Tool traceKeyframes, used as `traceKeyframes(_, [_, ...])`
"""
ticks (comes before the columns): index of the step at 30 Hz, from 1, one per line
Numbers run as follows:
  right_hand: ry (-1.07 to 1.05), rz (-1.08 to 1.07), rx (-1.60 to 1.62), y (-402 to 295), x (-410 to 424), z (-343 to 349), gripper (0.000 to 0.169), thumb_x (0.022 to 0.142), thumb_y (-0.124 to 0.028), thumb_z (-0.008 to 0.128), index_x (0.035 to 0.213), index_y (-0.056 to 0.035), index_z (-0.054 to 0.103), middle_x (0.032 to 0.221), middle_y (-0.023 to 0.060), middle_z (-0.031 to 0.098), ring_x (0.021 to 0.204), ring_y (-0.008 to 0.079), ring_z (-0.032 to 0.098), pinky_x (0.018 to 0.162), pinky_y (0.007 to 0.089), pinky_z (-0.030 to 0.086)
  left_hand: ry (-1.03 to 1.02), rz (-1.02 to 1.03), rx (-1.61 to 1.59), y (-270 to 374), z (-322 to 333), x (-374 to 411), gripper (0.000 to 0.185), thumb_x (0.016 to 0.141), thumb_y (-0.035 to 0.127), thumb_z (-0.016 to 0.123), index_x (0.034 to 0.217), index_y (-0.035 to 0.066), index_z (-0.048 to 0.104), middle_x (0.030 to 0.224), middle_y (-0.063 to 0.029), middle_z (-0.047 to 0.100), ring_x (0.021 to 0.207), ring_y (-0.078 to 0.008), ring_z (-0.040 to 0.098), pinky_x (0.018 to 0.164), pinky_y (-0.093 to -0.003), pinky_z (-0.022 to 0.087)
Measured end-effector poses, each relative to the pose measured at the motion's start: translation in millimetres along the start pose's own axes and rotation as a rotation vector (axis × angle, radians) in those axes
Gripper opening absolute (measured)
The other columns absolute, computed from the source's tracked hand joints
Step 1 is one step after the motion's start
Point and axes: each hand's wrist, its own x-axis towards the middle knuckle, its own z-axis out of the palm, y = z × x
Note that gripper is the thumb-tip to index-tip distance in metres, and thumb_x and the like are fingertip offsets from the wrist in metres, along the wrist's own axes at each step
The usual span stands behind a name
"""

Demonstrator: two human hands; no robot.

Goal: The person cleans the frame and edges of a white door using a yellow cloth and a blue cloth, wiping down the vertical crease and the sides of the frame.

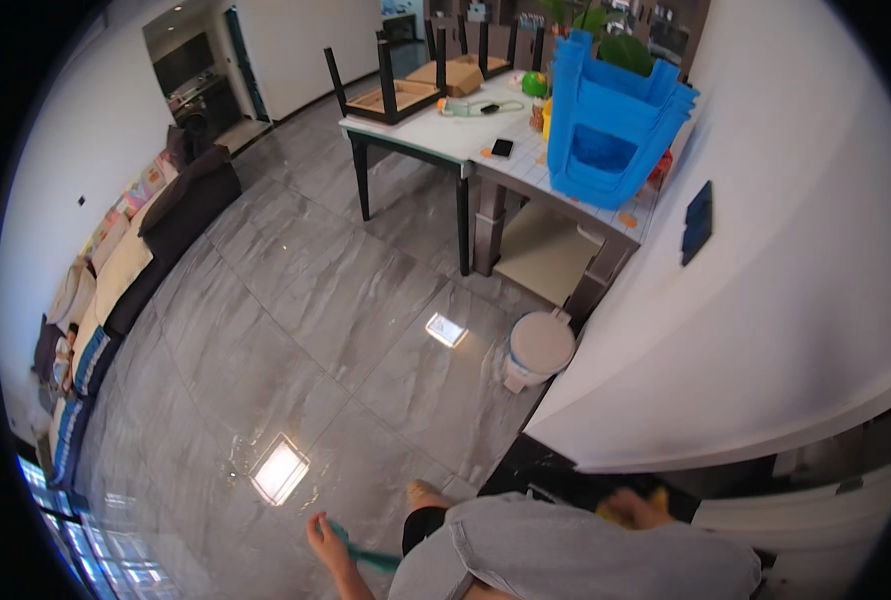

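Low in the view, my left hand (pixel 329 546) holds a teal-green item (pixel 374 559), which runs from the fingers toward my body; whether it is cloth or a handle is unclear. My right hand (pixel 633 510), blurred, is at the lower right beyond my grey sleeve. A yellow item, probably a cloth (pixel 661 501), shows in and around its fingers, with a dark threshold (pixel 531 461) close by. Part of the right hand's grip is hidden by blur and the sleeve. One foot in a yellowish slipper (pixel 421 493) stands on the grey tiled floor (pixel 318 330).
A white lidded pedal bin (pixel 541 343) stands against the wall (pixel 783 300). Beyond it, stacked blue plastic stools (pixel 614 105) rest on a counter (pixel 520 161). Upturned wooden stools (pixel 396 94) sit on the white table (pixel 423 139). A sofa (pixel 115 277), with a person (pixel 64 356), lines the left.
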Motion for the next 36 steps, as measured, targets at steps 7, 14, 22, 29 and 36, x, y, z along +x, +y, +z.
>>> traceKeyframes(7, [0.214,-0.212,0.967,-288,-39,-18,0.038,0.08,-0.025,0.061,0.111,-0.0042,0.052,0.098,0.0166,0.058,0.083,0.0264,0.058,0.073,0.0375,0.048,-0.299,0.073,-0.23,178,79,230,0.016,0.087,0.016,0.051,0.093,0.002,0.057,0.082,-0.0012,0.053,0.075,-0.0096,0.048,0.07,-0.0226,0.039])
traceKeyframes(14, [0.302,0.149,1.276,-381,-10,-34,0.033,0.08,-0.025,0.053,0.096,0.0042,0.055,0.086,0.0136,0.059,0.073,0.0262,0.058,0.065,0.0361,0.049,-0.469,0.082,-0.361,285,169,421,0.015,0.089,0.017,0.049,0.093,0.004,0.056,0.078,0.001,0.053,0.071,-0.0051,0.048,0.061,-0.0193,0.039])
traceKeyframes(22, [0.093,-0.388,1.078,-941,146,-267,0.031,0.08,-0.017,0.056,0.105,0.0007,0.051,0.09,0.0094,0.058,0.078,0.0211,0.058,0.069,0.0337,0.048,-0.137,-0.075,-0.335,301,185,661,0.011,0.089,0.013,0.049,0.091,0.006,0.056,0.07,0.0045,0.046,0.063,-0.004,0.039,0.055,-0.0184,0.032])
traceKeyframes(29, [0.275,-0.854,0.358,-1317,229,-362,0.028,0.083,-0.021,0.055,0.097,0.003,0.049,0.088,0.012,0.057,0.076,0.0173,0.053,0.069,0.0286,0.043,0.308,-0.28,-0.354,270,178,837,0.012,0.088,0.013,0.049,0.092,0.007,0.058,0.071,0.0045,0.046,0.062,-0.0045,0.038,0.056,-0.0198,0.033])
traceKeyframes(36, [0.238,-0.556,0.088,-1297,425,-364,0.032,0.081,-0.027,0.055,0.089,0.0038,0.056,0.078,0.0157,0.059,0.069,0.0221,0.057,0.064,0.035,0.045,-0.148,-0.061,-0.218,455,406,1183,0.015,0.088,0.015,0.049,0.092,0.004,0.057,0.08,0.0015,0.051,0.071,-0.0062,0.042,0.064,-0.0195,0.035])
